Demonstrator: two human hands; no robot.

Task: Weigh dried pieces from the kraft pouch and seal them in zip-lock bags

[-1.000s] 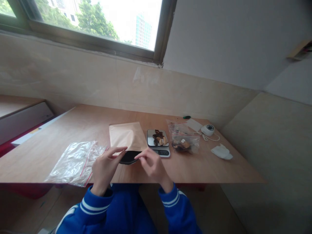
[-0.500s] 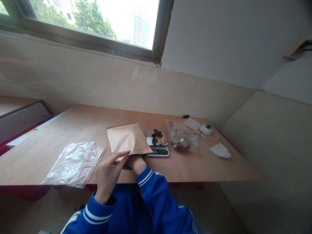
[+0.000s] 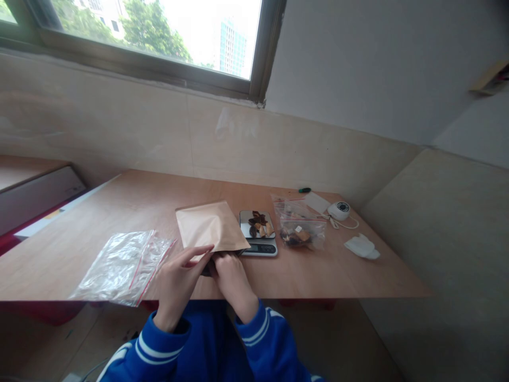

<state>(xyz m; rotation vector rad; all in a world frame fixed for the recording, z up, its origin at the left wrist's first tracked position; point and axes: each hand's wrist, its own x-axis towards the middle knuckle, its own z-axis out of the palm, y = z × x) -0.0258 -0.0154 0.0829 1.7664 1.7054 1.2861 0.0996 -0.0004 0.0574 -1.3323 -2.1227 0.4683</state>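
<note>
My left hand (image 3: 178,284) pinches the near edge of a brown kraft paper bag (image 3: 212,225) between thumb and fingers. The bag lies tilted, its open mouth facing me. At that mouth is my right hand (image 3: 235,281), its fingers curled and their tips hidden under the bag's upper edge. What they hold, if anything, I cannot make out. Just right of the bag, a small kitchen scale (image 3: 269,248) bears several dried brown and tan pieces (image 3: 258,225). Part of the scale is covered by the bag's corner.
A clear zip bag (image 3: 115,262) lies on the wooden table (image 3: 151,196) at left, overhanging the front edge. Zip bags with dark pieces (image 3: 298,233) lie right of the scale. Further right are a white camera-like device (image 3: 339,210) with a cord and a crumpled white tissue (image 3: 361,246).
My right hand has drawn back toward me, partly out of the bag's mouth, so more of its back shows. The left hand and the bag have stayed in place.
</note>
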